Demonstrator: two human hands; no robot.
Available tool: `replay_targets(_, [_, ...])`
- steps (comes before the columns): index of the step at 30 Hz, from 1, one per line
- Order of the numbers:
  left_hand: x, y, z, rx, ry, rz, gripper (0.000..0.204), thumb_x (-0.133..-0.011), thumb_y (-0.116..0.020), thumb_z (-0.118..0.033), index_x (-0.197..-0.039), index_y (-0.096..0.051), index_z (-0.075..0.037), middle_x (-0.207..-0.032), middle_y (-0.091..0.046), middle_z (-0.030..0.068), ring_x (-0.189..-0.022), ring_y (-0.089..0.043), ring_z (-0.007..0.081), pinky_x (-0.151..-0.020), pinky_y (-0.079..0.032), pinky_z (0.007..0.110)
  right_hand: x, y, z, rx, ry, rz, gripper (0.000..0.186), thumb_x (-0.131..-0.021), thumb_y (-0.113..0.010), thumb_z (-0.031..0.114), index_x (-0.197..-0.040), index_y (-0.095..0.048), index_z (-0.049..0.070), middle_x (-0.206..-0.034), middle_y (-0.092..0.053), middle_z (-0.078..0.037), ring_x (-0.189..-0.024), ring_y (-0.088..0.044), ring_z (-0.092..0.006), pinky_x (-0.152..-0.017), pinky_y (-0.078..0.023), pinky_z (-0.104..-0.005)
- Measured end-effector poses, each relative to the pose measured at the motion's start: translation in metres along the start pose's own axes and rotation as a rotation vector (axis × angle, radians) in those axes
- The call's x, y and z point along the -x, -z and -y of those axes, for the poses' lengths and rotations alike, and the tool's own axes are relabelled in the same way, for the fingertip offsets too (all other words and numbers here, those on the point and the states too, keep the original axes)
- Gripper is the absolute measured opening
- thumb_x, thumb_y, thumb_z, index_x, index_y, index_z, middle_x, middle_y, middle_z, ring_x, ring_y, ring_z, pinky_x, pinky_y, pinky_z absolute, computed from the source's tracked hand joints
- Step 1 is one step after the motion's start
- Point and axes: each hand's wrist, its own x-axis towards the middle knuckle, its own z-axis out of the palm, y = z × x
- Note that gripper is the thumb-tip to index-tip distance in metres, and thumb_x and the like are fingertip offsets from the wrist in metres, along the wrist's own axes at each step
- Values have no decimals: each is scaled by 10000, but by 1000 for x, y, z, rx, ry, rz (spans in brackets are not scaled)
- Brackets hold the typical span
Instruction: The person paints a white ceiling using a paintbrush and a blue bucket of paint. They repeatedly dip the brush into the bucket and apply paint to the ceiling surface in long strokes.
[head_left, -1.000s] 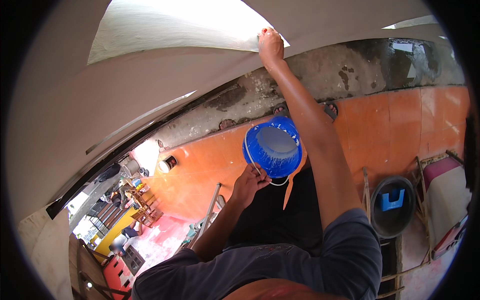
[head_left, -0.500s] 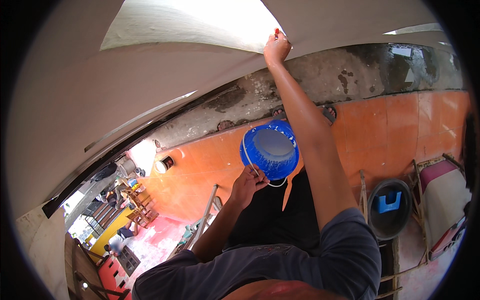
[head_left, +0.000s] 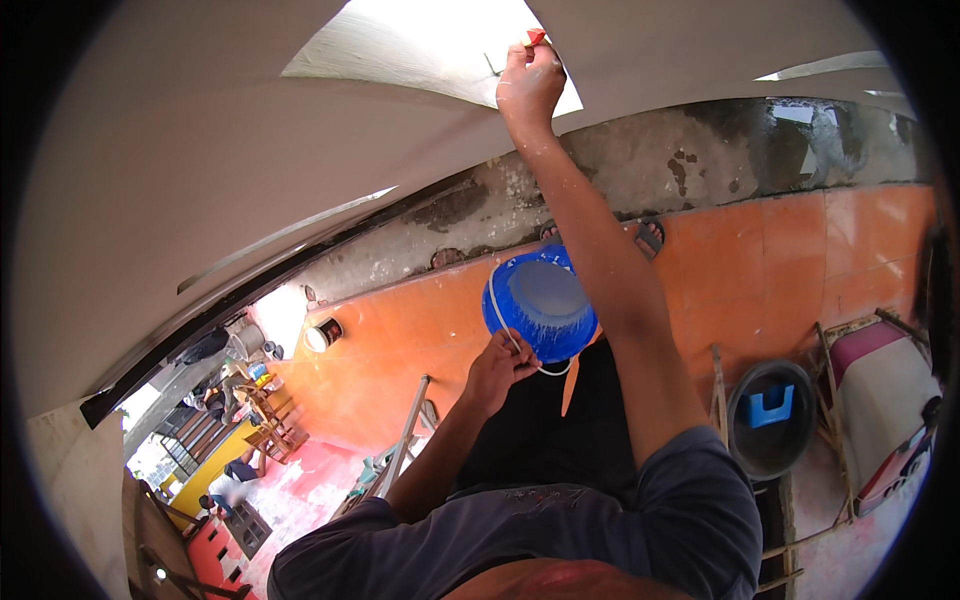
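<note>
A blue bucket [head_left: 540, 335] with pale, watery-looking paint inside hangs in front of my body. My left hand [head_left: 498, 370] is closed at its near left side, on the rim and the white wire handle [head_left: 497, 300]. White splashes mark the bucket's wall. My right arm stretches up and forward to a bright opening in the white wall [head_left: 400, 50]. There my right hand [head_left: 530, 85], spotted with white paint, is closed around a paintbrush [head_left: 535, 37] whose red handle end shows. Its bristles are hidden by the hand and glare.
Orange tiles [head_left: 740, 250] cover the floor below, beside a stained concrete strip [head_left: 620, 160]. On the right stand a dark round basin [head_left: 770, 440] and a chair-like frame [head_left: 880, 400]. A small white pail [head_left: 320, 336] stands left. Another person [head_left: 240, 468] is at the far lower left.
My right hand has moved up and left along the opening, with the red handle now pointing right. The view has shifted slightly; my left hand still holds the bucket.
</note>
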Motion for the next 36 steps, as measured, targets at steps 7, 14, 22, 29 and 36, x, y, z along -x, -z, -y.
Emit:
replay_targets(7, [8, -7, -4, -42, -6, 29, 230, -947, -442, -305, -1096, -484, -136, -942, -545, 55, -1017, -577, 243, -1010, -418, 476, 20, 27, 106, -265, 50, 61, 330, -1020, -530, 237, -929, -636, -62, -921, -612, -154, -838, -594, -264, -797, -470, -395])
replay_targets(14, [10, -9, -3, -49, -5, 44, 237, -961, -452, -336, -1089, -483, -139, -950, -544, 43, -1014, -577, 233, -1004, -417, 456, 36, 48, 159, -408, 180, 52, 246, -963, -602, 186, -1098, -574, -19, -975, -664, -133, -785, -614, -235, -738, -506, -348])
replay_targets(22, [10, -13, -1, -47, 3, 35, 207, -920, -470, -273, -1088, -482, -152, -935, -544, 28, -998, -575, 216, -1021, -390, 465, 49, 75, 178, -652, 114, 85, 176, -934, -627, 120, -1024, -651, -29, -934, -707, -126, -791, -678, -202, -722, -531, -297])
replay_targets(29, [6, -10, 3, -69, 16, 27, 223, -934, -465, -291, -1107, -483, -152, -937, -548, 30, -991, -583, 214, -1005, -409, 450, 54, 83, 147, -1084, -363, -127, 297, -966, -602, 184, -1112, -591, -75, -1003, -669, -182, -890, -700, -233, -870, -592, -329])
replay_targets(36, [8, -10, 7, -103, 21, -15, 219, -942, -454, -294, -1105, -480, -150, -938, -546, 25, -982, -588, 213, -997, -421, 444, 36, 82, 133, -1431, -827, 167, 271, -968, -561, 123, -1157, -528, -68, -1134, -626, -222, -1057, -658, -285, -945, -576, -381])
